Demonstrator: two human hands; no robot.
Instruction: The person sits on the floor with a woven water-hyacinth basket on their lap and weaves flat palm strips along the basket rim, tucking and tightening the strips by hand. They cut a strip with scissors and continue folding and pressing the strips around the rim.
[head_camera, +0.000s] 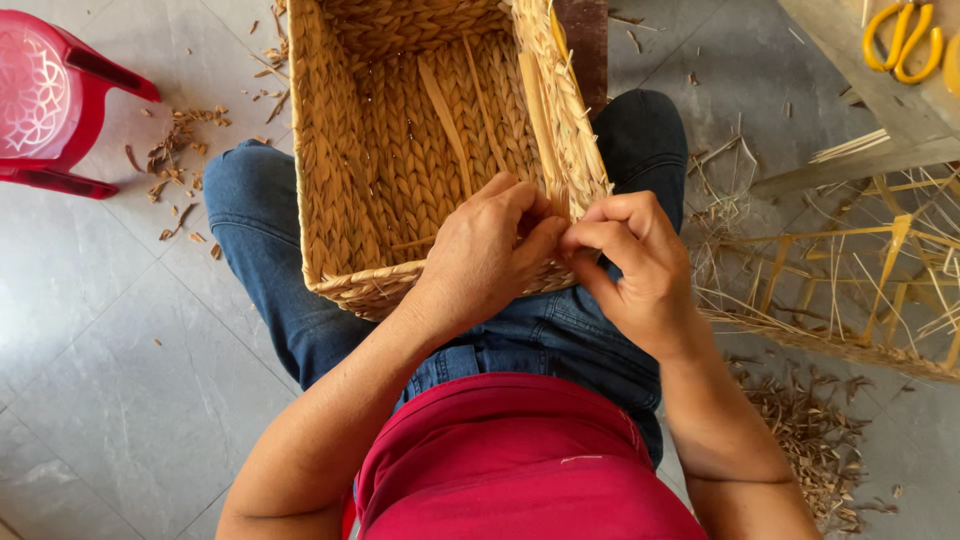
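Head view: woven straw basket (400, 150) rests on the lap, steadied for rim work, left hand (480, 255) with fingers curled together inside the near right corner, right hand (630, 265) pinching a straw strand (556, 205) at the rim, strand clamped between both hands' fingertips.

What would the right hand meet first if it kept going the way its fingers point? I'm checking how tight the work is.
The right hand points left, fingertips pinched at the woven basket rim corner. It would most likely meet the left hand first, already touching or nearly so; depth is unclear.
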